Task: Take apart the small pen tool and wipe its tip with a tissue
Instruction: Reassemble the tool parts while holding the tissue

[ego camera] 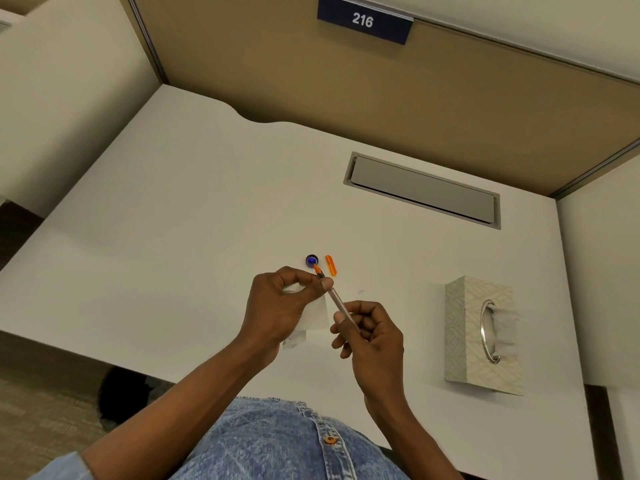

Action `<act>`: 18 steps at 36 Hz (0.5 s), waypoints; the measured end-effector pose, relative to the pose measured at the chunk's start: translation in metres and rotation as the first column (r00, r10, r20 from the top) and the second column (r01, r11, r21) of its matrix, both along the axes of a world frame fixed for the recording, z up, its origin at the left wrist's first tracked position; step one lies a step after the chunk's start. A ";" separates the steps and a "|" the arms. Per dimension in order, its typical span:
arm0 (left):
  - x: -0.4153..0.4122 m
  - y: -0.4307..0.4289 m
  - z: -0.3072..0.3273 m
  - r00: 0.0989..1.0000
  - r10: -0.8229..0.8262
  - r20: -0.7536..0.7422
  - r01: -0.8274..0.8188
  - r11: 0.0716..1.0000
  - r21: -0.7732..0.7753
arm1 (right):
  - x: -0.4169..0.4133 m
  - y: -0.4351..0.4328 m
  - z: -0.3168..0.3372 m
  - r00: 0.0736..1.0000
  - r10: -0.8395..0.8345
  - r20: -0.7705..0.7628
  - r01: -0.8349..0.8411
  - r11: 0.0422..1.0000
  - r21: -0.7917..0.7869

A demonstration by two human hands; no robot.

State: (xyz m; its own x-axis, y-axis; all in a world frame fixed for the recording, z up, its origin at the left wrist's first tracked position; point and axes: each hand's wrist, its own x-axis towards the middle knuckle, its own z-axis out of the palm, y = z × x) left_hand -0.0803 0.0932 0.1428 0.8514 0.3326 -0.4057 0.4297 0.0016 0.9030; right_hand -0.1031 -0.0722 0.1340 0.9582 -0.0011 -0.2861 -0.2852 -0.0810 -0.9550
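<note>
- Head view: both hands meet over the white desk (173, 209), and the pen tool (337, 301) slants between them, orange tip (317, 269) pointing away from the person.
- Right hand (372, 336) pinches the pale barrel's near end, fingers curled around it.
- Left hand (280, 306) is closed on a white tissue (317, 315), thumb and fingertips pressed to the pen just behind the tip.
- Just beyond the tip, a small dark round cap (312, 260) with a blue centre lies on the desk, and beside it an orange cap (331, 265).
- Off to the right stands a patterned tissue box (464, 327), well apart from the hands.
</note>
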 end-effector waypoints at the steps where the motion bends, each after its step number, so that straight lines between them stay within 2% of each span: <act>1: 0.000 0.000 0.000 1.000 -0.001 0.000 0.001 1.000 0.001 | 0.000 0.000 0.000 1.000 0.004 -0.001 -0.004 1.000 0.003; 10: 0.002 0.000 -0.003 1.000 -0.005 0.000 0.005 1.000 0.008 | 0.001 0.001 0.001 1.000 0.013 -0.017 -0.012 0.999 0.029; 18: 0.000 -0.002 -0.006 1.000 -0.013 0.010 0.013 1.000 0.012 | 0.001 0.001 -0.003 1.000 0.008 -0.009 -0.008 1.000 -0.021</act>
